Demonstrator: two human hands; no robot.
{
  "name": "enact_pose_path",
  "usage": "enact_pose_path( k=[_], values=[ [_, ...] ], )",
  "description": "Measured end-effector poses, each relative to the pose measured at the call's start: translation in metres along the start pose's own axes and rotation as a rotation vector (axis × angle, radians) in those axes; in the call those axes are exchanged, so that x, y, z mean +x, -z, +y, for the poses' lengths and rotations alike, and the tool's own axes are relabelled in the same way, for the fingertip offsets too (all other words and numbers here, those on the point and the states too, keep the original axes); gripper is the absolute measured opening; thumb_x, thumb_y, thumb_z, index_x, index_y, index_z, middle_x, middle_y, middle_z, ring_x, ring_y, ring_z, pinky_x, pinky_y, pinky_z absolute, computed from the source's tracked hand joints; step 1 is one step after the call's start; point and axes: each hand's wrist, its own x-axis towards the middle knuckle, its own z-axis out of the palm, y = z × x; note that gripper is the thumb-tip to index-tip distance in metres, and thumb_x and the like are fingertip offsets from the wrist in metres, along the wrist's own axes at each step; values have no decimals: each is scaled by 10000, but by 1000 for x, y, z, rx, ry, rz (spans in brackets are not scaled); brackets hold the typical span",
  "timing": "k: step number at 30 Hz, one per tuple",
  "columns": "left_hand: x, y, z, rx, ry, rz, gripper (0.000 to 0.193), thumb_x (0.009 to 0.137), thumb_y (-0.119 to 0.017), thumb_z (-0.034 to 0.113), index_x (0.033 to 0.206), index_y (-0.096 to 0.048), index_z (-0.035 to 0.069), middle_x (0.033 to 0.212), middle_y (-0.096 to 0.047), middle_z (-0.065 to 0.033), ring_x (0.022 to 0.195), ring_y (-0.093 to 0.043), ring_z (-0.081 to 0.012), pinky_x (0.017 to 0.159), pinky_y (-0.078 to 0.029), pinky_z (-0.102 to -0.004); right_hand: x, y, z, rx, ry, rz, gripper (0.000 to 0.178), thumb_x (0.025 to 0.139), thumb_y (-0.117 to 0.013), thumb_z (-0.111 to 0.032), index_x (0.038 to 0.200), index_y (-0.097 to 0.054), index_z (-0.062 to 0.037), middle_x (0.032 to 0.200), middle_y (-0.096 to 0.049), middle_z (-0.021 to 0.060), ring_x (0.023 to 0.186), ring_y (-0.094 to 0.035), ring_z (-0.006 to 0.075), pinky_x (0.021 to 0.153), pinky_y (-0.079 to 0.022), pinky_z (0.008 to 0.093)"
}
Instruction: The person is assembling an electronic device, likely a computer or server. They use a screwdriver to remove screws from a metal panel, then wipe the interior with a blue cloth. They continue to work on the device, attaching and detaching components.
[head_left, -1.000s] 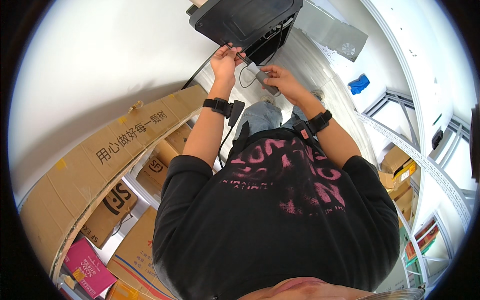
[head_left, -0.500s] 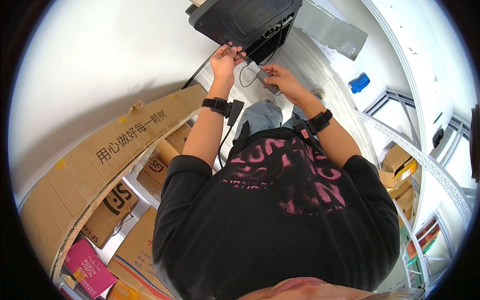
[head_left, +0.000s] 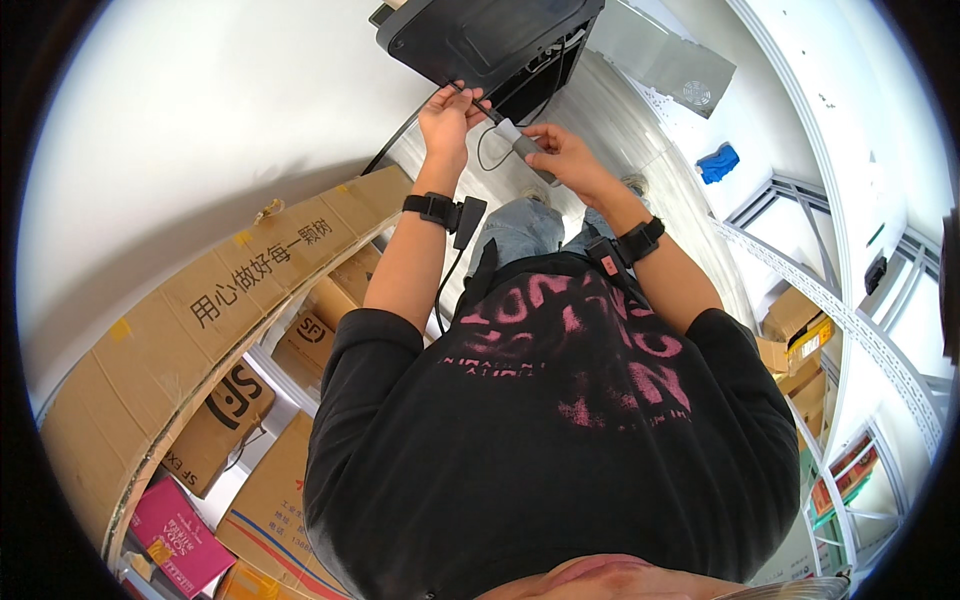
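The left hand (head_left: 447, 115), near the top centre of the frame, has its fingers pinched shut on a thin black cable (head_left: 478, 104) right at the lower edge of a flat black plastic device (head_left: 480, 35); the right hand (head_left: 562, 155), just beside it to the right, is closed around a small grey oblong adapter block (head_left: 524, 148) from which the cable loops down and back; both wrists wear black strapped bands. The step in hand looks like fitting or freeing that cable at the device's edge; the next move would call for a steady pinch by the left fingers while the right hand keeps the block from tugging the lead. Whether the plug end is seated I cannot tell; the fingers cover it, and the device is cut off by the top rim. Lower left lie brown cardboard boxes (head_left: 200, 330) and a pink carton (head_left: 175, 535); a blue cloth (head_left: 719, 163) sits upper right on the pale floor (head_left: 620, 120).
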Motion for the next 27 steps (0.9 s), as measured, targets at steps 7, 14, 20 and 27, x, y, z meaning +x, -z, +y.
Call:
enact_pose_path(
  k=[7, 14, 20, 27],
  values=[
    [0, -1, 4, 12, 16, 9, 160, 884, -574, 74, 1021, -530, 5, 931, -645, -124, 758, -658, -199, 651, -556, -273, -6, -3, -10, -6, 13, 39, 478, 731, -706, -51, 1174, -528, -20, 943, -554, 72, 813, -536, 137, 671, -442, 254],
    [-1, -3, 2, 43, -1, 29, 168, 877, -574, 48, 1028, -529, -11, 939, -646, -130, 749, -656, -195, 645, -563, -274, 6, 3, 7, 34, 5, 34, 440, 752, -689, -64, 1163, -540, -17, 967, -563, 62, 835, -537, 136, 704, -438, 253],
    [-2, -3, 2, 40, -4, 30, 170, 881, -557, 34, 1040, -527, -21, 942, -647, -142, 754, -656, -199, 645, -565, -275, 3, 6, 7, 58, 15, 7, 411, 779, -664, -65, 1168, -541, -21, 984, -575, 53, 853, -532, 133, 733, -430, 257],
    [-1, -1, 1, 30, 2, 5, 177, 881, -560, 41, 1045, -527, -19, 961, -643, -141, 764, -656, -206, 673, -565, -284, 0, 4, 5, 11, 15, 14, 401, 795, -640, -32, 1181, -530, -15, 1022, -568, 31, 885, -512, 107, 775, -426, 236]
  ],
)
